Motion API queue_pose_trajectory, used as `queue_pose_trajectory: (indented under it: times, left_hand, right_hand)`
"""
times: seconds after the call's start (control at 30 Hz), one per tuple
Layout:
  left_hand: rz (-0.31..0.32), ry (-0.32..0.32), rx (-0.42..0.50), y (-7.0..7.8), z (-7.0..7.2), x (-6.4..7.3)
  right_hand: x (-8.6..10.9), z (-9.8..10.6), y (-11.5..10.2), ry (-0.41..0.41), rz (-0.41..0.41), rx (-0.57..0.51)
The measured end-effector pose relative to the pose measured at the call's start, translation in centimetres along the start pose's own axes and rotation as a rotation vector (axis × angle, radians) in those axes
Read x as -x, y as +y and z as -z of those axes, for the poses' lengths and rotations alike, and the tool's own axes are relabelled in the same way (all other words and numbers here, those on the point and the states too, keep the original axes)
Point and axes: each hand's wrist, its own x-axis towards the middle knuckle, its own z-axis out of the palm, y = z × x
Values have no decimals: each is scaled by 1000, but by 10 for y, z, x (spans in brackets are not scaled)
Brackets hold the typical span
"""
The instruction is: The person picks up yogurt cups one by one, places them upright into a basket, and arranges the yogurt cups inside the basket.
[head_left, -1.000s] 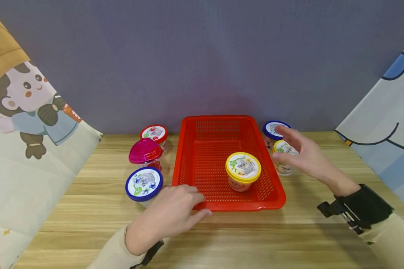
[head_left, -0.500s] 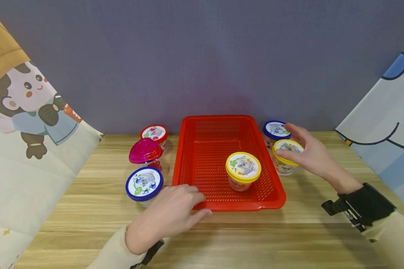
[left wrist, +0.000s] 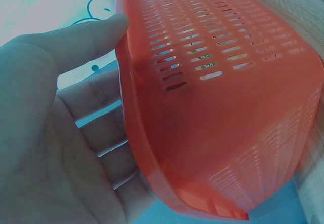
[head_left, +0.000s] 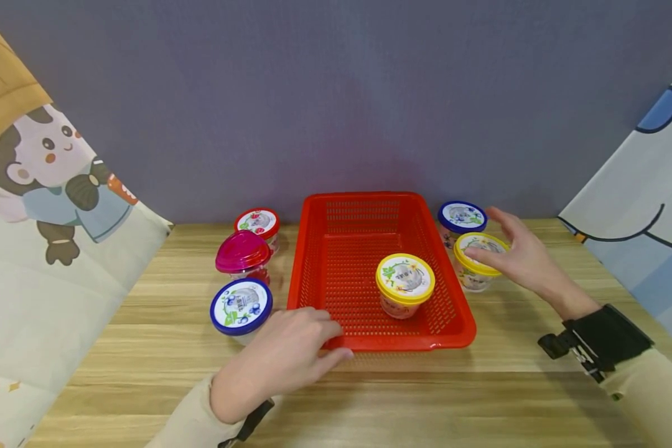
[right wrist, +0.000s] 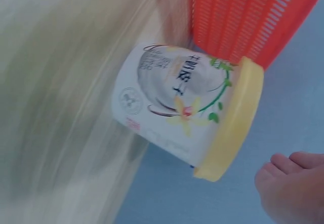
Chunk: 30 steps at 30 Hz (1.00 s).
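Observation:
My left hand grips the near left corner of the red plastic basket. In the left wrist view the thumb lies on the outside of the rim, and the fingers pass behind it. My right hand hovers by a yellow-lidded yogurt tub standing right of the basket. Its thumb overlaps the lid in the head view, while the right wrist view shows a gap between the curved fingers and the yellow lid. Another yellow-lidded tub stands inside the basket.
Behind the right tub is a blue-lidded tub. Left of the basket stand a red-lidded tub, a cup with a pink domed lid and a blue-lidded tub. A grey partition rises behind the wooden table.
My right hand has moved right, off the blue-lidded tub's lid in the head view, uncovering more of the yellow-lidded tub. The left hand and basket have stayed put.

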Motion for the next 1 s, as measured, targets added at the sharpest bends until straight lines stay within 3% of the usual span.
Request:
queue_pose_trajectory:
  times: [0.57, 1.0]
  left_hand:
    - [5, -5, -4, 1, -1, 0]
    - [1, 2, -16, 1, 0, 0]
  right_hand:
    - [-5, -7, 21, -27, -90, -22]
    - [-8, -10, 30, -42, -85, -52]
